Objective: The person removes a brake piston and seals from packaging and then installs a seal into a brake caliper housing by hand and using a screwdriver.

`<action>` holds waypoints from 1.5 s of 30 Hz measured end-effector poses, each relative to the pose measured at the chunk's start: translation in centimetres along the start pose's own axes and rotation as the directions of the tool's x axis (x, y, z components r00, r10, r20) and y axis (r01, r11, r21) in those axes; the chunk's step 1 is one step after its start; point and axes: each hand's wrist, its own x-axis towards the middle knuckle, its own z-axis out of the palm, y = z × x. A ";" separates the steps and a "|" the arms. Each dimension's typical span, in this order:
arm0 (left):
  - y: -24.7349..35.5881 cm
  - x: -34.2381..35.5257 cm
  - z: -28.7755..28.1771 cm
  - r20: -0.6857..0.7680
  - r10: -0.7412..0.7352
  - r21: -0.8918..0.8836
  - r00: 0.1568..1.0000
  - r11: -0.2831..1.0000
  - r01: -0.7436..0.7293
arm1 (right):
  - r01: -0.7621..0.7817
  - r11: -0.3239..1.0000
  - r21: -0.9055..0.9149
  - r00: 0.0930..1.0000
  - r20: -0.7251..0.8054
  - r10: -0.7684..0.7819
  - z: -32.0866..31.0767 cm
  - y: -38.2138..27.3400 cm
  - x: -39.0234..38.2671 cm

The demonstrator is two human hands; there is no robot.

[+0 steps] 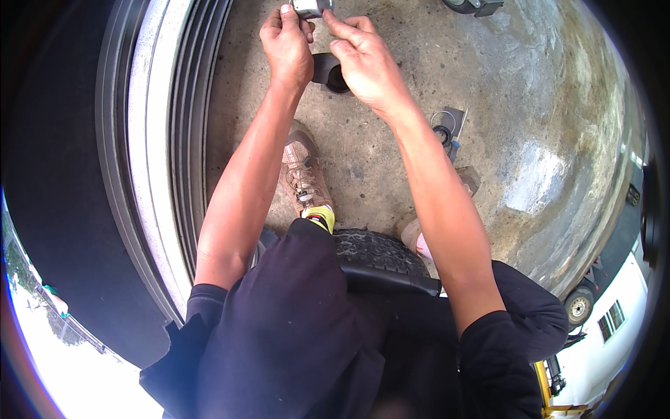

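At the top edge, my left hand (286,47) is closed around a short silver cylindrical metal part (308,8), which the picture's edge partly cuts off. My right hand (366,59) reaches in from the other side. Its index finger is stretched out and touches the right end of the metal part, while the thumb stays apart from it. Below and between my hands, a black curved piece with a round hollow end (336,78) shows, partly hidden by my right hand.
On the concrete floor (377,157) lie a dark flat piece (455,120), a black ring (442,133) and a blue-handled screwdriver (453,150). A ribbed metal edge (192,133) runs along the left. A treaded tyre (380,250) lies below me, between my shoes. A wheeled base (474,5) stands at the top.
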 end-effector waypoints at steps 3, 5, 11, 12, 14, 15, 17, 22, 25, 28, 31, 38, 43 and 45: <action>0.0 -0.1 0.4 0.000 0.009 -0.031 1.000 0.999 -0.009 | -0.180 0.807 0.562 0.982 0.055 0.181 -0.8 0.5 0.1; -0.1 -0.1 0.8 -0.013 0.013 -0.051 1.000 0.999 -0.013 | -0.172 0.833 0.527 0.979 0.001 0.202 -0.2 1.0 0.1; -0.3 0.1 -0.4 0.037 0.007 0.035 0.999 0.999 -0.008 | -0.085 0.826 0.557 0.995 0.006 0.099 0.9 -0.9 -0.2; -0.2 0.1 -0.1 0.036 0.009 0.040 0.999 0.999 -0.011 | -0.063 0.806 0.589 0.996 -0.019 0.092 0.8 -0.8 0.0; -0.1 -0.2 0.4 0.030 0.014 0.052 0.999 0.999 -0.016 | -0.102 0.752 0.651 0.986 -0.036 0.165 0.3 -0.2 0.6; 0.0 -0.2 0.4 0.028 0.022 0.024 0.999 0.999 -0.023 | -0.163 0.718 0.676 0.970 -0.025 0.243 -0.4 0.3 1.3; 0.0 -0.2 0.4 0.026 0.039 -0.027 0.999 0.999 -0.039 | -0.263 0.722 0.640 0.937 -0.008 0.349 -1.1 0.9 2.1; -0.1 0.1 0.2 0.067 0.052 0.009 0.996 0.999 -0.052 | -0.238 0.761 0.603 0.950 -0.018 0.311 -0.6 0.3 2.4; 0.4 -0.6 1.3 0.008 -0.001 0.140 1.000 0.990 0.000 | -0.169 0.824 0.541 0.982 0.022 0.186 -1.4 -0.4 2.5; 0.9 -0.9 2.0 -0.042 -0.021 0.234 0.999 0.972 0.030 | 0.199 0.977 0.081 0.975 -0.122 -0.188 -2.3 -0.3 0.3; 0.8 -0.3 1.3 -0.052 0.001 0.274 0.999 0.962 0.014 | 0.021 1.000 0.003 0.999 -0.030 -0.021 -1.4 -1.2 -6.5; 0.2 0.8 2.1 0.016 0.067 0.304 0.998 0.950 -0.069 | -0.268 0.956 0.121 0.956 -0.092 0.279 4.3 6.0 -10.0; 0.1 0.5 1.5 0.036 0.059 0.308 0.998 0.949 -0.067 | -0.386 0.757 0.527 0.887 -0.012 0.461 5.4 6.6 -7.2; 0.2 0.3 1.4 0.039 0.068 0.325 0.997 0.943 -0.077 | -0.432 0.725 0.537 0.865 0.021 0.501 5.6 6.6 -6.4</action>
